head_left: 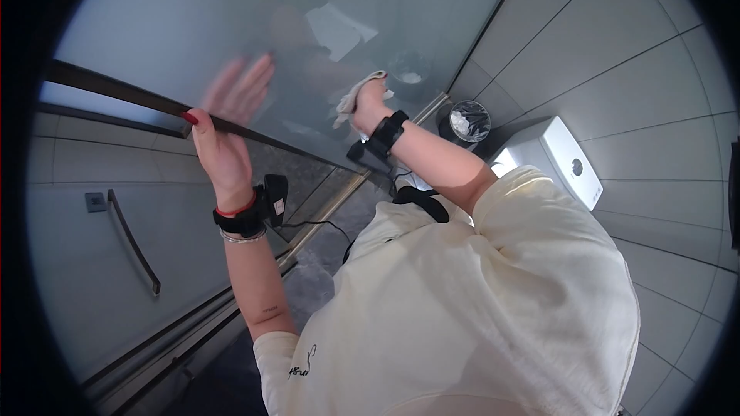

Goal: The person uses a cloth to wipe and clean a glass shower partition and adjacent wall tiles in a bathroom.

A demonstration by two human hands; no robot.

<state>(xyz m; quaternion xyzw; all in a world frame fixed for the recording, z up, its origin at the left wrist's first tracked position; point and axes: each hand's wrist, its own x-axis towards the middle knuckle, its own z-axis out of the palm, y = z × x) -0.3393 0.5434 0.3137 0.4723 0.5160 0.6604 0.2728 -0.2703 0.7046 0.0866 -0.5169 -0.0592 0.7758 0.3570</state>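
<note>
My left hand (pixel 222 164) grips the dark-framed edge (pixel 133 97) of a frosted glass panel (pixel 191 17). Its thumb lies over the frame, and the straight fingers show blurred through the glass. My right hand (pixel 370 103) holds a crumpled pale cloth (pixel 352 105) against the lower part of the same panel, near its corner by the floor. Part of the cloth is hidden under the palm. Both wrists wear black strapped devices, and a cable runs from the left one.
A bin (pixel 469 121) with a liner and white paper stands by the tiled wall (pixel 642 92). Beside it is a white toilet (pixel 569 162), mirrored in the glass. A metal floor strip (pixel 329 199) runs below the panel. At left is a door with a dark bar handle (pixel 134 242).
</note>
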